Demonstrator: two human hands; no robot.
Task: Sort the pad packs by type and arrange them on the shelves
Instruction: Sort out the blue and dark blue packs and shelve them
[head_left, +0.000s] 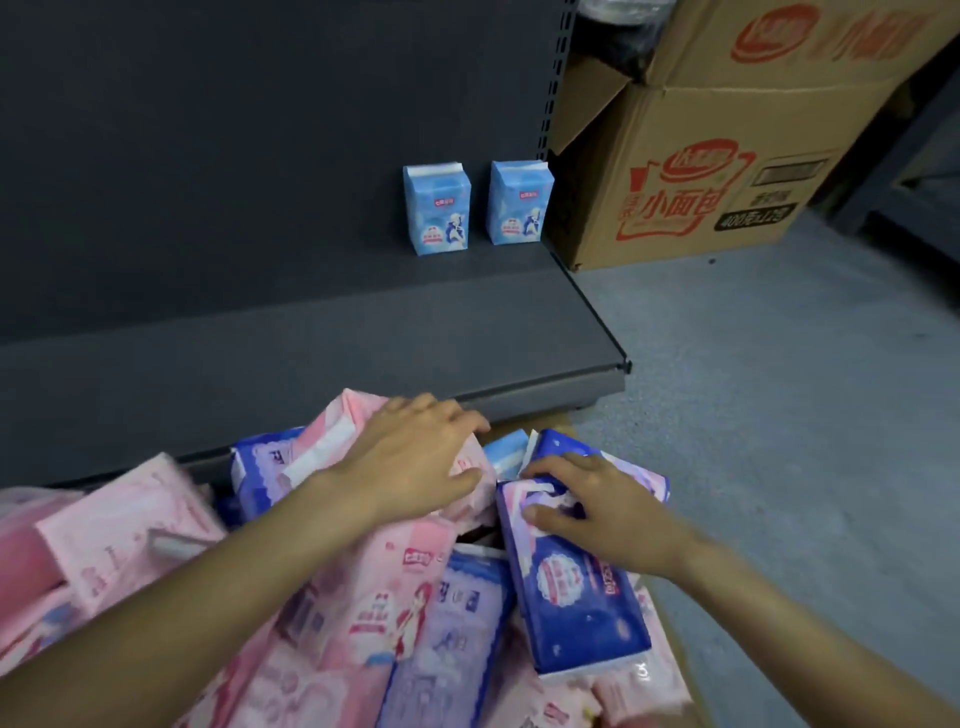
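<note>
Light-blue pack (506, 456), wedged in pile below shelf (363, 332): left hand (415, 457) flat on pink pack (343, 431), right hand (587, 512) fingers spread on dark-blue pack (576, 582); part both, lift clear, stand beside two shelved light-blue packs (478, 208).

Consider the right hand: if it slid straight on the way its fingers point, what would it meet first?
Probably the light blue pack wedged just beyond the right hand, though depth is unclear.
</note>
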